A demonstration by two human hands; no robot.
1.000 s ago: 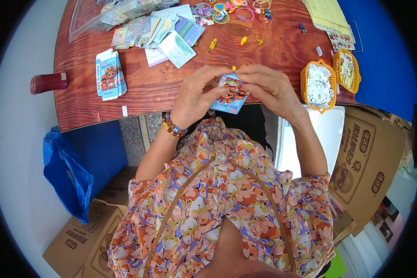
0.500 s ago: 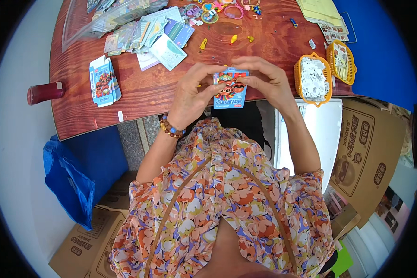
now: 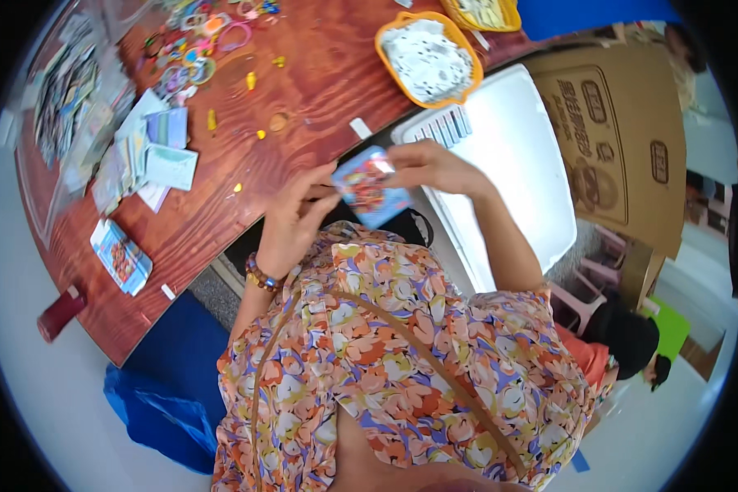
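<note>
A small blue box (image 3: pixel 372 188) with a colourful cartoon print hangs tilted above my lap, slightly smeared by motion. My right hand (image 3: pixel 436 169) pinches it by its upper right side. Close to its left edge is my left hand (image 3: pixel 293 215), fingers bent and apart; whether the fingertips touch the box I cannot tell. Beyond my right hand stands a large white bin (image 3: pixel 523 176), with a row of small packs (image 3: pixel 443 129) at its far left end. Flat blue printed cartons (image 3: pixel 121 257) lie at the table's left side.
On the red wooden table (image 3: pixel 303 98) lie cards (image 3: pixel 170 166), colourful trinkets (image 3: pixel 197 53), and a clear bin (image 3: pixel 66 123) of packets. An orange basket (image 3: pixel 429 61) holds white slips. A dark red cup (image 3: pixel 61 313) rests at the left edge. A cardboard carton (image 3: pixel 619 156) stands right; a person (image 3: pixel 623 328) is behind.
The view has swung to the right, toward the white bin. The blue box has tilted, and my left hand has drawn to its left edge while my right hand keeps hold.
</note>
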